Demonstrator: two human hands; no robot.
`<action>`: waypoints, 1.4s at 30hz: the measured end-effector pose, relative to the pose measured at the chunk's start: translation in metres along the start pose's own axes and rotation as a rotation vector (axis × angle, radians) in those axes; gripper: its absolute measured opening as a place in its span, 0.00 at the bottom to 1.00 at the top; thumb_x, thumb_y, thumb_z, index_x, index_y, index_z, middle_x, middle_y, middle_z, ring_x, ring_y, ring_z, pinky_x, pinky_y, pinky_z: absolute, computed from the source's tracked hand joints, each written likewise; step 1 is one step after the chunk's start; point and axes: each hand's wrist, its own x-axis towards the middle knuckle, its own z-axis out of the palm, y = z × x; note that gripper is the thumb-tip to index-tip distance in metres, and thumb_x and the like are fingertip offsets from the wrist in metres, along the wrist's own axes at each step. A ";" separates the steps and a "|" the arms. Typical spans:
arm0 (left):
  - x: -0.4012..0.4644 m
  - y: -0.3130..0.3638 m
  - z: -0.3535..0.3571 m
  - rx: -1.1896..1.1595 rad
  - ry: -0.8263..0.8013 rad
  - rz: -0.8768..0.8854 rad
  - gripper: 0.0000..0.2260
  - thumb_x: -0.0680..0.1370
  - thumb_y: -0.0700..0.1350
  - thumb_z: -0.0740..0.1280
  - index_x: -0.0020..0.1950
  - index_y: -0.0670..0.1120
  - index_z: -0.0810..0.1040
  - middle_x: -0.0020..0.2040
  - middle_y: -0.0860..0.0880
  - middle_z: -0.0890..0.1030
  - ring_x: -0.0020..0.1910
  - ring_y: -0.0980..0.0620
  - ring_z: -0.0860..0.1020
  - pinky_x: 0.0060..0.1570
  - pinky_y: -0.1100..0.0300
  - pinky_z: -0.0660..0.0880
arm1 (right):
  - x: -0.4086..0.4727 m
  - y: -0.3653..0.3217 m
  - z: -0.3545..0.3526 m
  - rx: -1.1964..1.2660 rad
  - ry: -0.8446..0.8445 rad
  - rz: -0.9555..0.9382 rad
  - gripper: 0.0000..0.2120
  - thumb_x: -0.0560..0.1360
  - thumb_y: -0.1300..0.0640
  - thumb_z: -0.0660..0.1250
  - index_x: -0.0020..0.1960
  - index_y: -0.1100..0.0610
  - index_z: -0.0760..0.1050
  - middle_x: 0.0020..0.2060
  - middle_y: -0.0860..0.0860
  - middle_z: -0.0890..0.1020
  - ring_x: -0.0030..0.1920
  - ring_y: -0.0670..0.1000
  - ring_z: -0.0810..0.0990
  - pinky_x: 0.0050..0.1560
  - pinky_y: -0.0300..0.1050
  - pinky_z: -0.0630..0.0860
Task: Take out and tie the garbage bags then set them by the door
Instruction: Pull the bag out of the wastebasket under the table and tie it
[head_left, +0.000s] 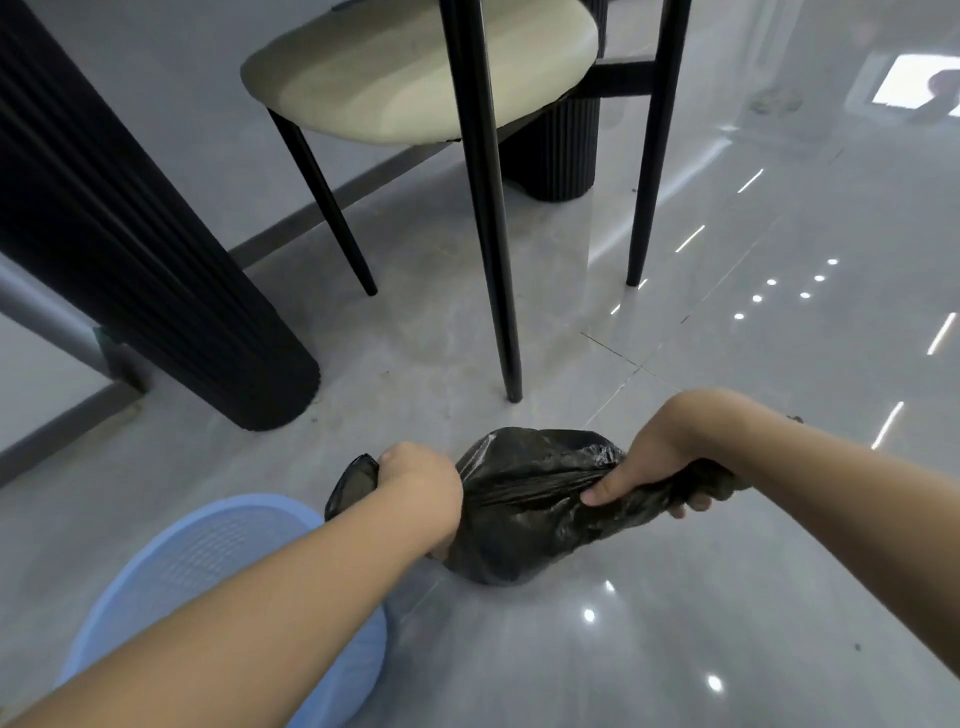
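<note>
A chair (431, 83) with a cream seat and thin black legs stands just beyond the hands, flanked by two ribbed black pedestals (171, 291); a blue mesh bin (218, 561) sits at lower left under the left forearm. The black garbage bag (519, 519), crinkled and glossy, is over the grey tiled floor (727, 597). Its gathered top stretches left to right: the left hand (421, 483) grips one end, the right hand (649, 467) clutches the other.

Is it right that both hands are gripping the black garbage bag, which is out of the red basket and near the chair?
Not quite: the basket is blue, not red. The head view shows the left hand and right hand gripping the black garbage bag, out of the basket, near the chair.
</note>
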 end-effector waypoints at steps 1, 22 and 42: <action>0.003 0.003 0.002 0.063 -0.083 -0.010 0.19 0.75 0.52 0.66 0.65 0.48 0.74 0.59 0.51 0.77 0.59 0.47 0.77 0.48 0.56 0.71 | 0.004 0.001 0.002 -0.023 -0.042 -0.034 0.39 0.62 0.23 0.64 0.49 0.58 0.78 0.27 0.51 0.70 0.28 0.50 0.67 0.35 0.42 0.63; 0.017 -0.008 -0.039 -0.749 -0.486 0.059 0.10 0.72 0.51 0.67 0.38 0.45 0.78 0.35 0.48 0.78 0.31 0.48 0.73 0.35 0.62 0.71 | 0.024 0.056 -0.005 1.044 -0.276 -0.680 0.33 0.76 0.35 0.54 0.40 0.65 0.79 0.30 0.58 0.79 0.27 0.50 0.77 0.31 0.38 0.71; 0.018 0.113 0.035 -0.334 0.557 0.123 0.15 0.48 0.42 0.77 0.27 0.47 0.73 0.20 0.47 0.72 0.14 0.49 0.69 0.21 0.64 0.65 | 0.067 -0.014 -0.020 2.397 -0.108 -1.050 0.16 0.81 0.55 0.59 0.69 0.49 0.69 0.50 0.45 0.86 0.39 0.44 0.83 0.43 0.42 0.78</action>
